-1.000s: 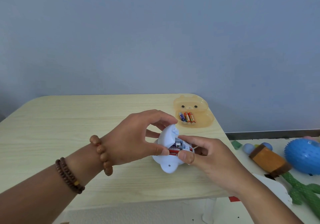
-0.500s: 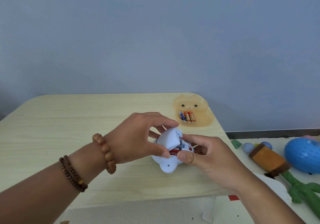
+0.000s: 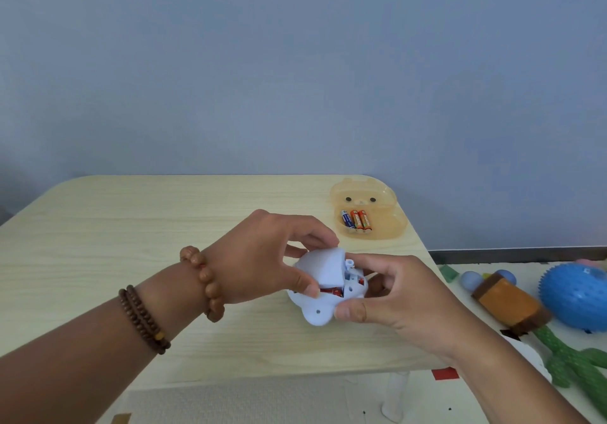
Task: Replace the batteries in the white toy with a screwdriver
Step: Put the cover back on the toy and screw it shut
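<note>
From my remote seat the biggest thing on screen is the plain blue-grey wall (image 3: 295, 62), filling the whole upper half. Below it the pale wood-grain desk (image 3: 131, 243) spans the left and centre, with one white leg (image 3: 394, 397) showing at the lower right. A light floor mat (image 3: 460, 400) lies beyond the desk's right edge. On the mat at the right edge of the frame are a spiky blue ball (image 3: 574, 295), a green cactus toy (image 3: 578, 364) below it, and an orange-and-brown block toy (image 3: 509, 302) just left of the ball. All of them are well apart from the work. At the desk's far right corner sits an open amber bear-faced case (image 3: 361, 190) holding three spare batteries (image 3: 356, 219), one blue and two orange. Their print is too small for me to read. None of this stands between the hands and the work. The white toy (image 3: 315, 312) is at centre frame, near the desk's front right. I cannot tell whether it touches the desk. The right hand (image 3: 400, 295) grasps its body, thumb on the lower lobe and forefinger over the top. The left hand (image 3: 259, 259) pinches the white cover (image 3: 325, 267), which is tilted up off the compartment and hides most of it. A red battery (image 3: 330, 291) shows beneath the cover's lower edge. The left forearm wears a chunky bead bracelet (image 3: 203, 279) at the wrist and a thin dark one (image 3: 144, 318) further up.
</note>
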{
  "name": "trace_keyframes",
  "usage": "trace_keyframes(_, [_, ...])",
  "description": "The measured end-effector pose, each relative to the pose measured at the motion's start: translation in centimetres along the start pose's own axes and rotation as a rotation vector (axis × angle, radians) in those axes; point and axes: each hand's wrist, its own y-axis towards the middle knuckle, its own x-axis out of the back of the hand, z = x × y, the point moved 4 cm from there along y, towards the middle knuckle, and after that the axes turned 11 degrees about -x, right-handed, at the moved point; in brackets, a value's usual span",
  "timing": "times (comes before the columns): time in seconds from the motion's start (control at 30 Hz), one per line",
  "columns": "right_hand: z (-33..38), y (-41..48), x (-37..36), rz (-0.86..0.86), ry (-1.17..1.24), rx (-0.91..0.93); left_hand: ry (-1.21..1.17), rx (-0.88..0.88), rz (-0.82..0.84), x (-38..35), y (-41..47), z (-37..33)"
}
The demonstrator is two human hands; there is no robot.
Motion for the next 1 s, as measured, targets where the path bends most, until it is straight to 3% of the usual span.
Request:
trace_keyframes(0.27, [-0.05, -0.17, 0.07, -0.011, 0.017, -0.014, -0.101, -0.008, -0.036, 0.0, -0.22, -0.17])
trace_keyframes(1.0, [0.11, -0.26, -0.14, -0.009, 0.034, 0.001, 0.019, -0.07, 0.003, -0.17, -0.13, -0.02])
